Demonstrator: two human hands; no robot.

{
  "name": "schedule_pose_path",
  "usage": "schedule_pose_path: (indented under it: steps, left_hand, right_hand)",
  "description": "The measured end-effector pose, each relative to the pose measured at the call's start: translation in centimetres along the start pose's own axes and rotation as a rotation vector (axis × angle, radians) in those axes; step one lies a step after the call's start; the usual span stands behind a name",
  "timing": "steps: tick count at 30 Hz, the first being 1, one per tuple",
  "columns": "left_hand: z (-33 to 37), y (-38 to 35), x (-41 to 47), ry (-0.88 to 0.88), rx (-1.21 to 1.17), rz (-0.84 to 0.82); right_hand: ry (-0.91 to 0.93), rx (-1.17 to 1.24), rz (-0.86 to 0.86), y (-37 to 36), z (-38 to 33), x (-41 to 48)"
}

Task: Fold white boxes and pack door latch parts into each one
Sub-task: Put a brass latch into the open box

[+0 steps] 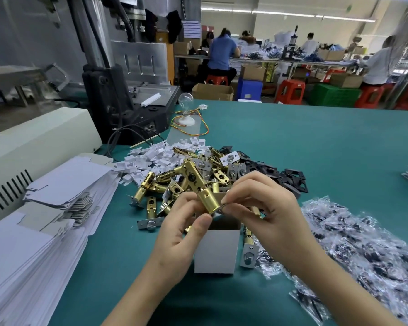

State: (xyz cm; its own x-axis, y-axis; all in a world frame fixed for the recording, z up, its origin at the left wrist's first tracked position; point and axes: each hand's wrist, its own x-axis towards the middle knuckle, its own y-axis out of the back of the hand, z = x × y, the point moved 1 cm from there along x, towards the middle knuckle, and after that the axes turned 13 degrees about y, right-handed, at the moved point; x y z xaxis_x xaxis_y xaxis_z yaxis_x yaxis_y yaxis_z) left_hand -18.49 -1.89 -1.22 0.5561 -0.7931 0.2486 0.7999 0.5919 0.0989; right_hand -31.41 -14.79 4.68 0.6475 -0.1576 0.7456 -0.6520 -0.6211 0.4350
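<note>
A brass door latch [199, 185] is held tilted above an upright, open white box [217, 249] on the green table. My left hand [181, 231] pinches the latch's round lower end from the left. My right hand [266, 208] pinches the same end from the right, near its metal faceplate. Behind the hands lies a pile of brass latches [172, 182]. The box's inside is mostly hidden by my hands.
Flat white box blanks [45, 208] are stacked at the left. Small white plastic pieces [156, 156] and black plates [285, 177] lie behind the pile. Clear bags of screws [363, 250] cover the right. A machine [118, 90] stands at the back left; people work at far tables.
</note>
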Motion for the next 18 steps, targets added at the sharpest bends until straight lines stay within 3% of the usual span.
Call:
schedule_pose_path:
  steps: [9, 18]
  left_hand:
    - [-0.4, 0.3, 0.1, -0.024, 0.142, -0.003]
    - [-1.0, 0.8, 0.1, -0.004, 0.28, -0.034]
  right_hand:
    - [-0.01, -0.156, -0.217, 1.5, -0.9, 1.4]
    - [-0.08, -0.311, -0.301, 0.3, -1.6, 5.7]
